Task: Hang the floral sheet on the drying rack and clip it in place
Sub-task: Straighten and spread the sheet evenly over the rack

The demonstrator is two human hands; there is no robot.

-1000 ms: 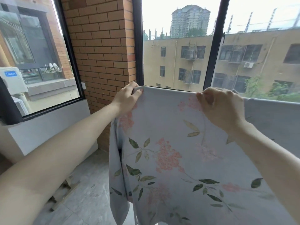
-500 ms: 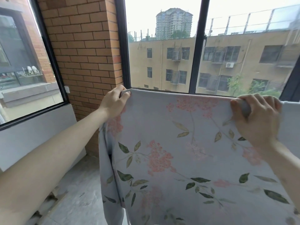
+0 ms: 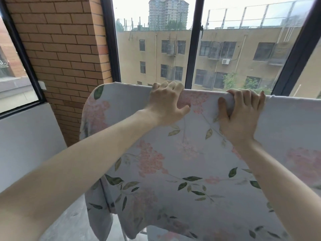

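Beyond both hands, a wide window [image 3: 156, 40] in dark, straight frames fills the far wall, its glass giving onto a flat, tan block of flats. To the left of the left hand stands a pier of rough orange brick [image 3: 59, 49] with pale mortar lines, and lower left of it a smooth grey-painted sill wall [image 3: 26, 136]. Under the left forearm the floor [image 3: 69, 220] is mottled grey, stone-like and matt.

The floral sheet [image 3: 173, 171] hangs in front of me, draped over a straight top bar that its cloth covers entirely, so the rack itself is hidden apart from a thin dark leg [image 3: 124, 235] showing below the hem. The fabric is soft, thin and pale grey-lilac, printed with pink blossom clusters and dark green pointed leaves. It falls smooth beneath the hands and gathers in loose vertical folds at the rounded corner left of the left hand.

The left hand [image 3: 166, 103] lies over the top fold, its fingers curled across the ridge and the thumb spread on the near face of the cloth. Just to its right, apart from it, the right hand [image 3: 241, 112] grips the same ridge, fingers hooked over the top and the thumb pressing the cloth from the front, which bunches into a small roll under it.
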